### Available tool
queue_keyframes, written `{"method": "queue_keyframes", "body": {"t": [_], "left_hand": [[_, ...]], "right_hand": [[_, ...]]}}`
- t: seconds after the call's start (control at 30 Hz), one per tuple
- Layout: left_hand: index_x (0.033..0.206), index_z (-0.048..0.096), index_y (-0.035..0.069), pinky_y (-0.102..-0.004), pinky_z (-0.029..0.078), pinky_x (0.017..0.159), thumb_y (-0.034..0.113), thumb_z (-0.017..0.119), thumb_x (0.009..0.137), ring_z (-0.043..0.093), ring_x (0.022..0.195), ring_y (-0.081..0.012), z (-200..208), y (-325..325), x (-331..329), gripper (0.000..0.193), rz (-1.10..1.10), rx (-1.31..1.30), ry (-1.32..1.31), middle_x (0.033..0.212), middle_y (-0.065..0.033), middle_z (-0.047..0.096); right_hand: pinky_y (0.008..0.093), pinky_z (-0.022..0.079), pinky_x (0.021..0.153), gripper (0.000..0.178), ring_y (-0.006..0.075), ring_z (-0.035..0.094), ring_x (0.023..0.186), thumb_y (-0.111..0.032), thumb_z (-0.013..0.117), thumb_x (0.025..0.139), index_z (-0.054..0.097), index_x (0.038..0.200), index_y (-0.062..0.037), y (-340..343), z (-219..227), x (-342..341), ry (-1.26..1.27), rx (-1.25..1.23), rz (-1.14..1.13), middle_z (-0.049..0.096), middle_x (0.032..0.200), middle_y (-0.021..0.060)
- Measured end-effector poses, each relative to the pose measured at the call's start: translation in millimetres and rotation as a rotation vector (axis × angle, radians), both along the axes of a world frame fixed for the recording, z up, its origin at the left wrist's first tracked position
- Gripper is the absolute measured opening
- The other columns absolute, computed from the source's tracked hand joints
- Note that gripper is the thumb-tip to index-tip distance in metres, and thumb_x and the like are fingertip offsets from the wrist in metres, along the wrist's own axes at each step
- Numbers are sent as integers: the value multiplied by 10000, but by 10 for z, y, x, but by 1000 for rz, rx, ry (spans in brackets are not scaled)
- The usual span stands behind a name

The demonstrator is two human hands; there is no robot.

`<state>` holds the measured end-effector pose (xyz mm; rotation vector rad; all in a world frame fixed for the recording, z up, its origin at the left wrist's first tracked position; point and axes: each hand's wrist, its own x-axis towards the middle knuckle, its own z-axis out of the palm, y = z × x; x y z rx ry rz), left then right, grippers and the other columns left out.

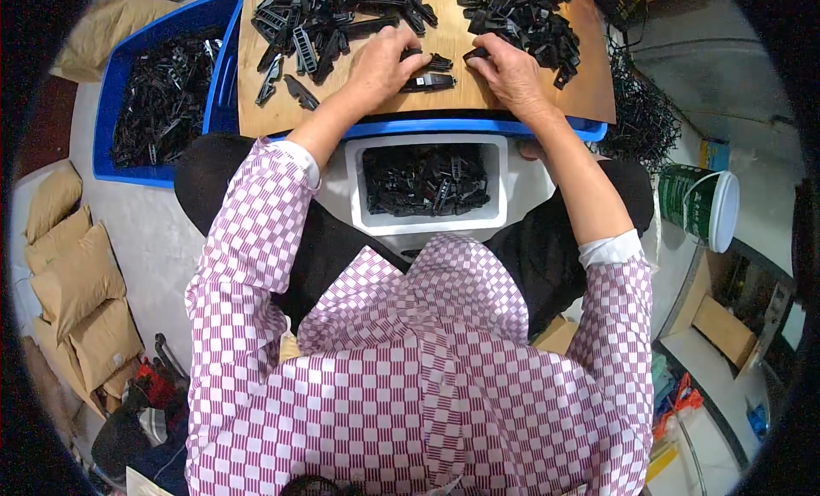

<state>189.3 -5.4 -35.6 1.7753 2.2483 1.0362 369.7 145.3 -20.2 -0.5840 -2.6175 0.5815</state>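
My left hand [382,67] is over the wooden board, its thumb and fingers closed on a black plastic part [441,62] that sticks out to the right. Just below those fingers lies another black plastic piece [429,83] with a small pale mark. To the right, my right hand [511,72] pinches a small dark plastic part [475,54], mostly covered by the fingers. Beyond my left hand spreads a heap of black ladder-like plastic parts [304,49]. A second pile of black parts [531,22] sits past my right hand.
The wooden board [589,78] rests on a blue bin [367,127]. Between my knees stands a white foam box [359,214] of black parts. A blue tub [107,146] of parts is at left, near stacked brown bags [81,278]. A green bucket [688,204] lies tipped at right.
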Motion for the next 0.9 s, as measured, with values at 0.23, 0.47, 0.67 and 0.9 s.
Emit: {"method": "queue_keyframes", "body": {"t": [0.23,0.47,0.67,0.9], "left_hand": [[1028,629,86,-431,511,751,265,687,853,623,884,-339,135,-60,112,257,-49,-120,75,971,-143,551],[1035,616,82,-443,504,784,212,678,856,616,911,-357,152,-95,86,231,-58,-133,42,1001,-144,546],[1010,599,50,-451,496,788,139,666,854,607,921,-370,174,-108,17,192,-114,-183,52,993,-154,556],[978,593,37,-443,486,763,98,665,830,598,907,-356,204,-116,19,176,-144,-122,22,955,-136,566]], "right_hand": [[360,530,695,252,289,656,760,-195,712,832,616,1031,-74,-72,74,-72,70,-381,-107,670,866,133],[407,508,729,218,327,622,861,-197,705,837,609,977,-62,-63,-37,-2,-26,-6,39,596,933,113],[419,506,712,197,337,616,845,-221,671,862,613,979,-73,16,39,22,-87,94,108,582,923,110],[433,505,703,212,352,625,859,-266,636,886,612,1003,-91,-44,249,-60,-236,125,197,636,910,138]]}}
